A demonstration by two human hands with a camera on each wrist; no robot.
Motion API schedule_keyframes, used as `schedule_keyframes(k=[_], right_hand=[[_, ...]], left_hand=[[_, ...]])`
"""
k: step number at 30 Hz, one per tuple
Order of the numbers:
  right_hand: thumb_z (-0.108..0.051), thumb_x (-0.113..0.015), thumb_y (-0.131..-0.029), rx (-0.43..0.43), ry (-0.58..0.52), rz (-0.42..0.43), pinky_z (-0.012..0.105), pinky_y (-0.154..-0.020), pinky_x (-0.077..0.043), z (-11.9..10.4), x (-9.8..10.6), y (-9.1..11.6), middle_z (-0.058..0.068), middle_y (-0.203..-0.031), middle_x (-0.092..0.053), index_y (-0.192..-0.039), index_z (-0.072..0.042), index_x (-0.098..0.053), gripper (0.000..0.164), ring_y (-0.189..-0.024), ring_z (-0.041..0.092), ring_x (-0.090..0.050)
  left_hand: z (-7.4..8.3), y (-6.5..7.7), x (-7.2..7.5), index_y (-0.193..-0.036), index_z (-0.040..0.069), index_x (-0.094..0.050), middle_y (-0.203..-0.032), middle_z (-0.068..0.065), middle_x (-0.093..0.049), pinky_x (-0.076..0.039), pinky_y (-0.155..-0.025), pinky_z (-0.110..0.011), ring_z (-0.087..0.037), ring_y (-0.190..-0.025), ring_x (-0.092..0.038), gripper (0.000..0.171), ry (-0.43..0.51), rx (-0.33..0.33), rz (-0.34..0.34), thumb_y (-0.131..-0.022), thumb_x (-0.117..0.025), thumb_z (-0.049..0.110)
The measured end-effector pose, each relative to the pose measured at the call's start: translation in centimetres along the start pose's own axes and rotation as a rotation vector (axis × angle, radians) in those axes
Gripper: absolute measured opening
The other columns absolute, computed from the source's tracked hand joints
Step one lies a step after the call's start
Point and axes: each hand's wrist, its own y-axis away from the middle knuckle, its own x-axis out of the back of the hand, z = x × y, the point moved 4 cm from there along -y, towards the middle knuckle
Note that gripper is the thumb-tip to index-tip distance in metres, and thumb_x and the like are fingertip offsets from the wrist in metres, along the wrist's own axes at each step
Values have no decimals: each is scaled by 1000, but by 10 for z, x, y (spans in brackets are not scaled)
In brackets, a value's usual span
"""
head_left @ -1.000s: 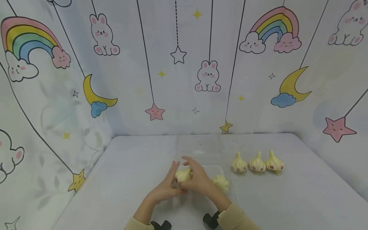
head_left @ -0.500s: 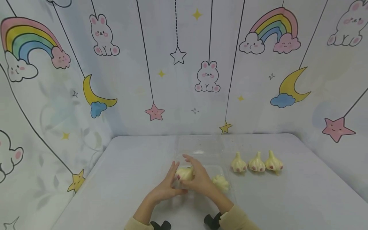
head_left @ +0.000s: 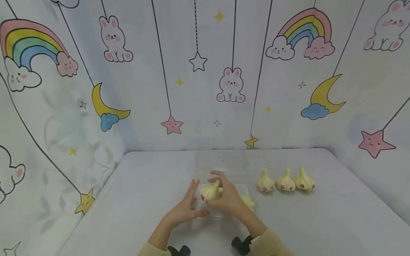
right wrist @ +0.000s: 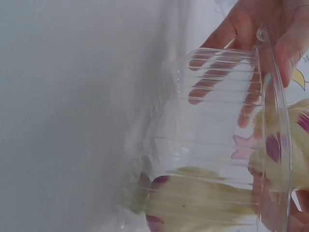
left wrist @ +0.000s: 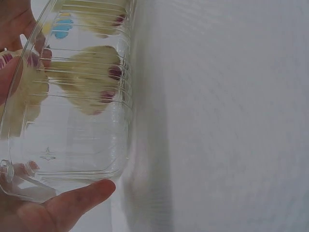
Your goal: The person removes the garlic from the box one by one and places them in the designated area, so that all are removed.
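Observation:
My right hand (head_left: pixel 226 195) pinches a garlic bulb (head_left: pixel 209 192) above the left part of a clear plastic box (head_left: pixel 221 216). Its stem points up and to the right. With fingers spread and straight, my left hand (head_left: pixel 184 210) touches the box's left end, thumb toward the near side. Another garlic bulb (head_left: pixel 247 201) sits in the right part of the box, partly behind my right wrist. Through the ribbed wall, the left wrist view shows a garlic bulb (left wrist: pixel 91 79); whether it is inside or beyond the box I cannot tell.
Three more garlic bulbs, a left one (head_left: pixel 266 182), a middle one (head_left: pixel 286 181) and a right one (head_left: pixel 305 180), stand in a row on the white table (head_left: pixel 128 199). The box's open lid (head_left: pixel 221 163) lies toward the back edge. A patterned cloth (head_left: pixel 144 89) hangs behind.
My right hand has moved slightly to the right with the garlic bulb, and the bulb has turned so more of its stem shows. The left hand stays in place.

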Motion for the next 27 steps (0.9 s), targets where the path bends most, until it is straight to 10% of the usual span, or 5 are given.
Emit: schedule_keyframes(k=[27], right_hand=[[-6,-77,-66,-83,-47,34,30,-70,-53,0,35,10,3,-113,-59,-131,-19,-40,76,-106,31,-55]], left_hand=[[4,1,0,-148,13,2,-149,-21,17,-30,-93,-65,-57,-125,-18,103,-26,-18,18,-77,-73,16]])
